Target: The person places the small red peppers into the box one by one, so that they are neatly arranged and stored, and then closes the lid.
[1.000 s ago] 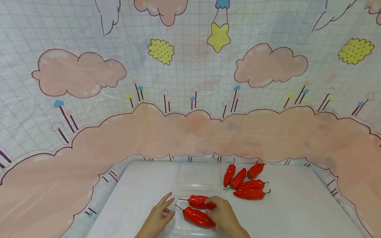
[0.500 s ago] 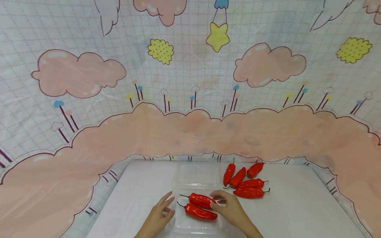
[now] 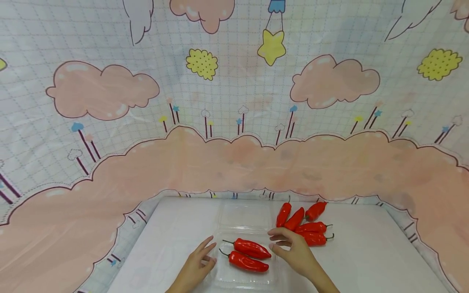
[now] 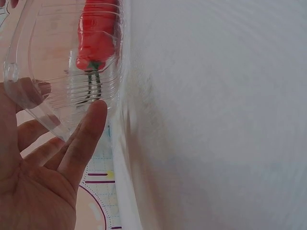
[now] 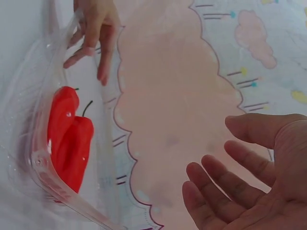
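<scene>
Two red chili peppers point(image 3: 249, 262) lie side by side in the clear plastic container point(image 3: 242, 283), their green stems toward the left. At the container's left side is my left hand point(image 3: 194, 264), fingers mostly straight. In the left wrist view its index fingertip is against or very near the clear wall, and part of the hand shows through the plastic. My right hand point(image 3: 294, 250) holds nothing; it is over the container's right side, fingers spread and slightly bent. In the right wrist view the right palm point(image 5: 268, 187) is apart from both peppers.
Several more red peppers point(image 3: 311, 227) lie in a loose group on the white table point(image 3: 366, 252), right of the container. The container's clear lid point(image 3: 245, 215) lies open behind it. A patterned cloth point(image 3: 234, 162) hangs at the back.
My right hand has let go of the upper pepper and moved right, toward the loose group. The two peppers have shifted slightly and now lie closer together. My left hand stays at the container.
</scene>
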A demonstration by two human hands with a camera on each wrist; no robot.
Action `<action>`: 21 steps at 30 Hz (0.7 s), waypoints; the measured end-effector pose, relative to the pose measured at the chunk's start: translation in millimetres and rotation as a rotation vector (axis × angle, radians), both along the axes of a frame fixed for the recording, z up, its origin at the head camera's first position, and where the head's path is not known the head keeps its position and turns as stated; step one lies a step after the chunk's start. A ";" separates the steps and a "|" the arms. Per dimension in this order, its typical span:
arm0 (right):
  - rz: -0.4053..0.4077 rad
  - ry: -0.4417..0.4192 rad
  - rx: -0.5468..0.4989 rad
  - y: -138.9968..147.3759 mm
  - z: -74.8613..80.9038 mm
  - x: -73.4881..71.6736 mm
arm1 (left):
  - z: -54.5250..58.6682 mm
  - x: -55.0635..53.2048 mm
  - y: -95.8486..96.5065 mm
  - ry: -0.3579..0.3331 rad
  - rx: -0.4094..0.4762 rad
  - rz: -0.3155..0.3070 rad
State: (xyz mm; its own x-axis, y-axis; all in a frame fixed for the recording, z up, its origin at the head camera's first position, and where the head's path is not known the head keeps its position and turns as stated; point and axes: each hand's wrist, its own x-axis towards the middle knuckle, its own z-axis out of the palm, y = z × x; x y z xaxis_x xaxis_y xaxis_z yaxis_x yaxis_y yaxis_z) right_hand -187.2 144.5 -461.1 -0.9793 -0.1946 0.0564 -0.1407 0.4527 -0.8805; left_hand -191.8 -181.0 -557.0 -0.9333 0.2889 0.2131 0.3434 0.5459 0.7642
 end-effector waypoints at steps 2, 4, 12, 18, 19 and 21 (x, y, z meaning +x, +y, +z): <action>-0.006 0.000 -0.007 2.7 1.6 0.5 | -0.5 -0.2 -0.2 0.004 0.001 -0.002; -0.012 -0.001 -0.006 5.3 2.5 0.9 | -0.7 -0.5 -0.2 0.003 0.004 -0.003; -0.042 -0.001 0.008 18.3 -3.7 1.9 | -0.4 0.1 0.1 -0.011 0.010 -0.007; -0.069 0.014 0.019 29.8 -6.5 0.4 | 0.2 -0.6 0.0 -0.015 0.014 -0.011; -0.071 0.013 0.031 31.8 -7.4 -0.4 | 0.2 -0.8 0.0 -0.018 0.013 -0.011; -0.076 0.012 0.053 36.1 -9.7 -1.9 | 0.6 -0.7 0.1 -0.026 0.010 -0.008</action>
